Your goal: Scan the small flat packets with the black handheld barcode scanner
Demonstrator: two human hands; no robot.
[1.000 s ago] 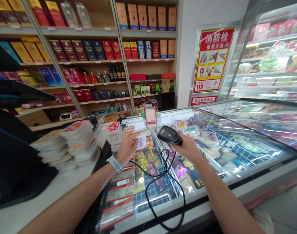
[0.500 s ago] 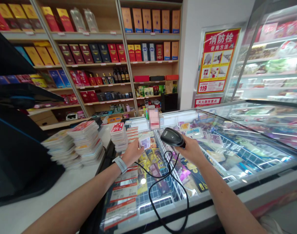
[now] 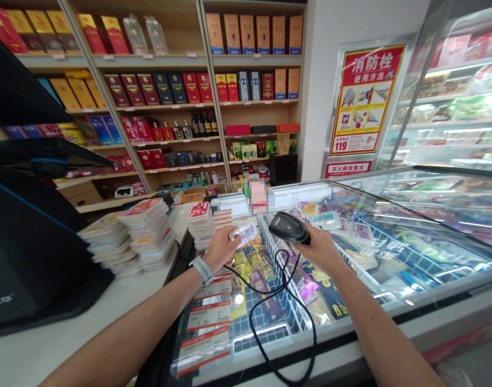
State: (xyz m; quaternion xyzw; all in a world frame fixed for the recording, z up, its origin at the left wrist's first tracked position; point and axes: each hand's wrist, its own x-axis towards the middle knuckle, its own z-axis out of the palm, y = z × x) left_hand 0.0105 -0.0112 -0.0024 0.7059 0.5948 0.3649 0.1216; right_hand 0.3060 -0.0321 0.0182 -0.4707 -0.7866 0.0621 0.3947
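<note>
My left hand point(image 3: 223, 248) is shut on a small flat packet point(image 3: 243, 234) with a clear, shiny wrapper, held above the freezer's near corner. A black handheld barcode scanner point(image 3: 289, 227) sits in my right hand point(image 3: 320, 248), its head close to the packet but apart from it. From the scanner, a black coiled cable point(image 3: 284, 290) loops down across the freezer's glass top. Stacks of cards point(image 3: 200, 224) stand on the white counter point(image 3: 108, 317) just left of my left hand.
Larger card stacks point(image 3: 149, 234) stand on the counter, beside a black machine point(image 3: 31, 258) at the left. A glass-topped chest freezer point(image 3: 411, 226) with wire baskets fills the right. Wooden shelves point(image 3: 181, 107) of boxed liquor stand behind, and a lit display fridge point(image 3: 447, 91) stands at the right.
My left hand has turned the packet flatter and brought it closer to the scanner. The right hand still grips the scanner, and the whole view has drifted slightly.
</note>
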